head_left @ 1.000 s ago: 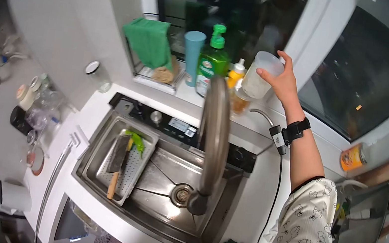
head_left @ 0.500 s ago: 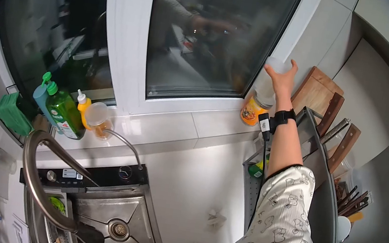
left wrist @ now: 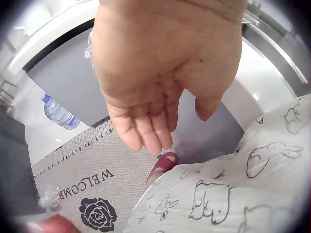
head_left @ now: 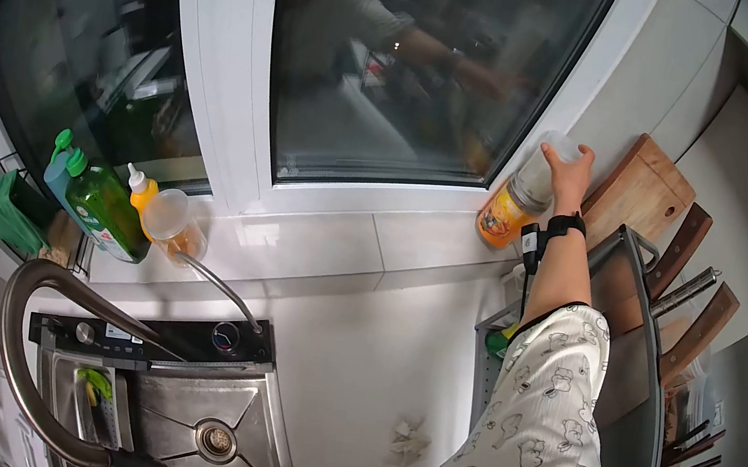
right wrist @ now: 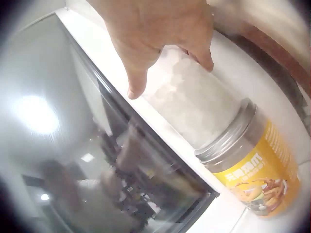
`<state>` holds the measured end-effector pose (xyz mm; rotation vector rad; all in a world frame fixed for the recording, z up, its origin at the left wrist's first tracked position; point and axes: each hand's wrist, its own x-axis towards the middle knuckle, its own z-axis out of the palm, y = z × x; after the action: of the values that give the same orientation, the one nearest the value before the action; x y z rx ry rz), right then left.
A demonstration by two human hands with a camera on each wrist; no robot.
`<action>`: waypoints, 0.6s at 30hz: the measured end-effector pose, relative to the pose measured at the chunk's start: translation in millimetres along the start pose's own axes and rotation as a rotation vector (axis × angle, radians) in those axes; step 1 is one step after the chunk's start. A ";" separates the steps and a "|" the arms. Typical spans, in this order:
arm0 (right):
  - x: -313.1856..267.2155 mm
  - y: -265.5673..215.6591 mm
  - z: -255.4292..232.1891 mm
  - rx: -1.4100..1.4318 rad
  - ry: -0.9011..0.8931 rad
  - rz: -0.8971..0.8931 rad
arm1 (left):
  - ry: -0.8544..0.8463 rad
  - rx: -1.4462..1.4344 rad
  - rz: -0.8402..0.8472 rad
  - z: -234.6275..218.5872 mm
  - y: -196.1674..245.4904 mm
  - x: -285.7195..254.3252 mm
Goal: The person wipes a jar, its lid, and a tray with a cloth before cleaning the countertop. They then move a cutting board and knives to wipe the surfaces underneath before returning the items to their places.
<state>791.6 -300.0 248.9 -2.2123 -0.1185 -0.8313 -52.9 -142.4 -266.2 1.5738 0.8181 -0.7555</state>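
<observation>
My right hand holds a translucent cup of white contents round its top, thumb and fingers at opposite sides. The cup stands tight on the lid of an orange-labelled jar on the windowsill. From the right wrist view, the thumb and a finger of the hand flank the upper end of the cup, whose lower end meets the grey lid of the jar. In the left wrist view my left hand hangs palm showing, fingers loosely bent, holding nothing, above a doormat.
Soap bottles and another lidded container stand at the sill's left. The faucet arches over the sink. Right of the arm are a cutting board and a dark rack with wooden-handled tools. Crumpled tissue lies on the counter.
The view has swung right from the sink. My right hand has carried the cup from beside the soap bottles to the orange-labelled jar and lowered it onto the lid.
</observation>
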 end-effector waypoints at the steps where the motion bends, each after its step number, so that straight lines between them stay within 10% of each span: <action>1: -2.9 -2.1 -0.5 -0.002 -0.003 0.000 | -0.008 -0.014 -0.010 -4.1 2.1 -0.9; 5: -26.1 -27.1 -5.9 -0.304 0.463 -0.457 | -0.008 -0.097 -0.077 -20.4 -5.4 -23.9; 7: -59.4 -69.4 -5.6 0.105 0.209 -0.517 | 0.057 -0.219 -0.163 -3.1 -35.3 -73.4; 9: -113.5 -125.2 5.2 0.477 -0.473 -0.320 | 0.191 -0.401 -0.275 34.1 -68.5 -146.8; 12: -203.9 -206.4 18.5 0.521 -1.024 -0.581 | 0.358 -0.632 -0.362 67.8 -61.0 -219.7; 18: -316.7 -313.2 89.8 0.369 -1.302 -1.012 | 0.440 -0.917 -0.301 81.2 -14.1 -251.6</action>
<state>488.5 36.2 209.9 -1.8793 -1.9068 0.3345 -205.8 -246.5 -76.7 0.7825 1.4838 -0.1495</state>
